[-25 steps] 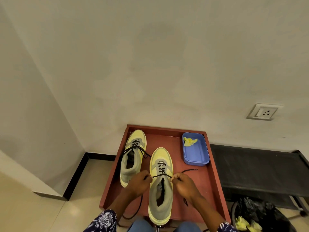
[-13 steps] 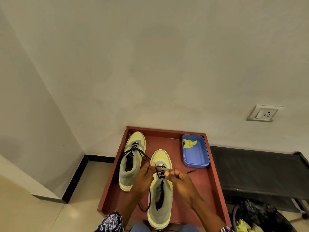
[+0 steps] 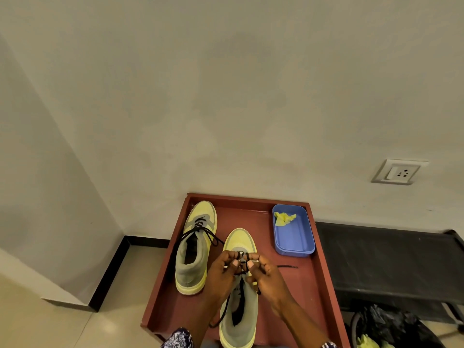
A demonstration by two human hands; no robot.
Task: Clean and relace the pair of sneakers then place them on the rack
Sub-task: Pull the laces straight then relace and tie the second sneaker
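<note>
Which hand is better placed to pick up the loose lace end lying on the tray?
The right hand. The loose lace end lies on the tray just to its right, while the left hand sits across the sneaker.

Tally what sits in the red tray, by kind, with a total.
Sneakers: 2, one left, one nearer
Black laces: 2
Blue tub: 1
Yellow cloth: 1
Total: 6

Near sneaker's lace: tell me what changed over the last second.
Both hands, left and right, drew together from a taut sideways pull and now pinch the black lace over the near sneaker. Far sneaker, blue tub and tray stayed put.
</note>
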